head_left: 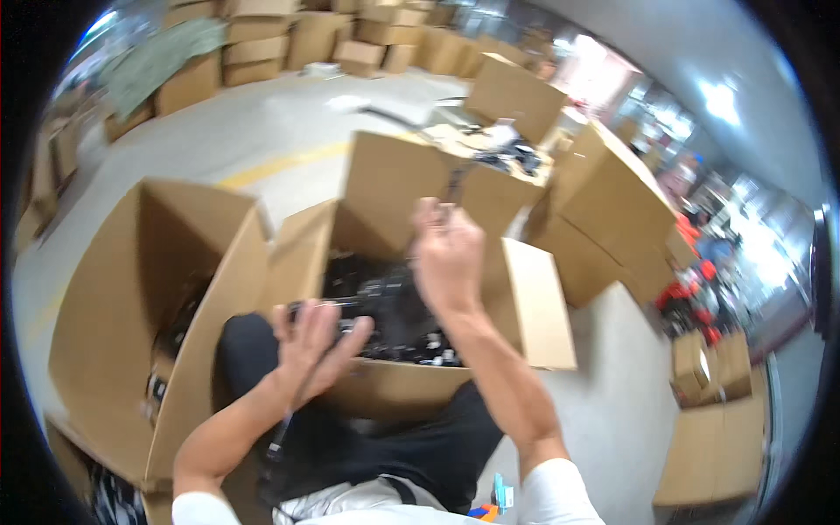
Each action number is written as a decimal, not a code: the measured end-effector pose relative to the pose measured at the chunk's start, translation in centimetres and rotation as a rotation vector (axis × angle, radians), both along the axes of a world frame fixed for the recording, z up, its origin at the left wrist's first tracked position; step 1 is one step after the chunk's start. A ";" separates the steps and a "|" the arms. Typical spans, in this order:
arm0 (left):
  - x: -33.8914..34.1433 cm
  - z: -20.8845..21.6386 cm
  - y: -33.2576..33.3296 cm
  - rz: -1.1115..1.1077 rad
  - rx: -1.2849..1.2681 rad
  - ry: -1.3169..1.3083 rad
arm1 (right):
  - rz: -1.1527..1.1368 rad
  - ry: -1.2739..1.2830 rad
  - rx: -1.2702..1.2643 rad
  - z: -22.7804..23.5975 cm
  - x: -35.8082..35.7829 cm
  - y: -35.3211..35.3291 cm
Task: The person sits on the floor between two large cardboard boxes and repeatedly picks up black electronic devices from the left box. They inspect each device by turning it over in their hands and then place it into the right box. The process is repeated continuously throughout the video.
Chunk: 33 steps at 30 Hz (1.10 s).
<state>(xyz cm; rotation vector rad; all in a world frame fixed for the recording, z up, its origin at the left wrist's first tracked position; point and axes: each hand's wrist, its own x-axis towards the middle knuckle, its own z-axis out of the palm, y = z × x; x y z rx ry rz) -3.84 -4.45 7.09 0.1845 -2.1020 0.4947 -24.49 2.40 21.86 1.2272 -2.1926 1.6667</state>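
My right hand (451,258) is closed, raised over an open cardboard box (402,381) between my knees. A thin black cord (455,182) sticks up from its fist; blur hides the rest. My left hand (311,346) is at the box's near left edge with its fingers spread. A black cable (284,429) with a small thicker piece on it runs down from beside that hand toward my lap. Inside the box lie many black, shiny items (376,284), some apparently in clear wrapping, too blurred to name.
At left stands a tall open carton (96,341) with dark items in it. Beyond my box, another open carton (503,188) holds black items on top. A large carton (604,210) is at right, with red items (700,284) beyond it. Stacked cartons (254,48) line the back.
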 end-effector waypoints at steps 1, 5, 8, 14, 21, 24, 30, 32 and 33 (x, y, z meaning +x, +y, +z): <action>0.4 0.1 -1.2 -0.018 0.025 -0.032 | 0.038 -0.029 -0.019 0.1 0.1 -1.0; 0.4 -3.6 -4.0 -0.060 -0.099 0.127 | 0.124 -0.176 -0.131 0.5 -0.1 -1.0; -0.1 -2.5 -4.9 -0.058 -0.114 0.192 | 0.210 -0.387 -0.096 0.9 0.1 -0.5; -1.5 4.9 -2.8 -0.461 0.572 0.097 | 0.244 -0.626 0.006 0.2 -1.1 0.6; -0.9 0.7 -2.7 -0.265 1.504 0.823 | 0.121 -0.897 0.007 -3.9 -2.8 1.2; -3.6 -0.8 2.2 -0.261 1.584 0.588 | 0.036 -0.886 -0.200 -4.5 -2.6 -0.2; -7.4 -4.3 6.8 -0.816 1.617 0.669 | 0.039 -1.033 -0.278 -8.9 -0.1 -3.0; -6.1 -3.6 6.6 -0.838 1.775 0.722 | 0.157 -1.026 -0.149 -9.5 2.0 -1.7; -5.2 -2.9 6.1 -0.847 1.880 0.720 | 0.243 -0.847 -0.072 -10.8 2.2 -0.2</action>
